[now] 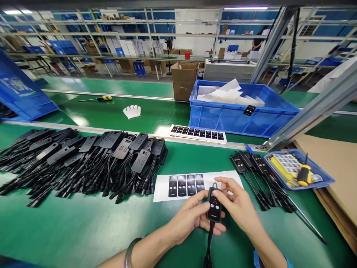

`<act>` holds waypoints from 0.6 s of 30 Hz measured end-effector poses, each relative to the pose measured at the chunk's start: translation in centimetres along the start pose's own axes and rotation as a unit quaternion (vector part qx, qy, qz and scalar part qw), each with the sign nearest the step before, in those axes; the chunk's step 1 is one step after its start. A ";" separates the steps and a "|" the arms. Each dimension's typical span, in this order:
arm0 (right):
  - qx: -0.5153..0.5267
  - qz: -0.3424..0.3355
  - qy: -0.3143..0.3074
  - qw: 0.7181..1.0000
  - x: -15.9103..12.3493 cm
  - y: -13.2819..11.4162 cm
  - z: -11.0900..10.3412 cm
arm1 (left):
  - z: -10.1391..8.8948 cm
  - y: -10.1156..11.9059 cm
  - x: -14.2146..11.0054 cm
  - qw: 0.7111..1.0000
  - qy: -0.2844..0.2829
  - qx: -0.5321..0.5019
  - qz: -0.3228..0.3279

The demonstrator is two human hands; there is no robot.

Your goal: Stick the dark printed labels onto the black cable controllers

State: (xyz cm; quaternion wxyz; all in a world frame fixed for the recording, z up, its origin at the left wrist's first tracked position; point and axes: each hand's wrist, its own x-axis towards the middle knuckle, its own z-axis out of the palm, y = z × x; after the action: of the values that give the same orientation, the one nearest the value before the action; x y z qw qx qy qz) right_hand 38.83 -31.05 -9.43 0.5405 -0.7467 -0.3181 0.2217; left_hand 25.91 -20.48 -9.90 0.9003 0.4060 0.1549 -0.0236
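Observation:
My left hand [189, 217] and my right hand [237, 204] both grip one small black controller [214, 204] with a cable hanging down toward me. Its face carries a dark label with small markings. My right fingers press on its upper edge, my left fingers hold its left side. Just behind it lies a white sticker sheet [195, 184] with several black labels on its left part. A big pile of black controllers with cables [83, 160] spreads across the left of the green table [69, 230]. A smaller group of labelled controllers [251, 163] lies to the right.
A small blue tray [298, 169] with yellow sheets and a screwdriver sits at right, beside cardboard sheets [334, 175]. Behind are a second label sheet [198, 133], a large blue crate [240, 108] with white paper, a white glove [132, 111], a cardboard box [184, 81] and a slanted metal frame [315, 111].

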 end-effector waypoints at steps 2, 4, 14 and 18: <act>-0.001 0.007 -0.041 0.999 -0.1 0.1 0.4 | 0.1 0.1 0.1 1.000 0.009 -0.010 0.006; -0.004 0.006 -0.069 0.998 -0.3 0.4 0.8 | 0.2 0.1 0.1 1.000 0.018 -0.009 0.015; 0.122 0.041 -0.213 0.969 -1.3 0.9 1.3 | 0.1 0.7 0.2 0.994 0.091 -0.009 0.054; 0.097 0.007 -0.160 0.982 -0.9 0.8 1.3 | 0.0 0.7 0.3 0.993 0.095 0.013 0.066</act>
State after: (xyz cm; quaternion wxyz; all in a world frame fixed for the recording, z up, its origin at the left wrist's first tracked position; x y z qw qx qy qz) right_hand 37.47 -31.00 -10.61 0.5505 -0.6482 -0.3719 0.3720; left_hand 26.33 -20.04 -9.51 0.8758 0.4272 0.2125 0.0730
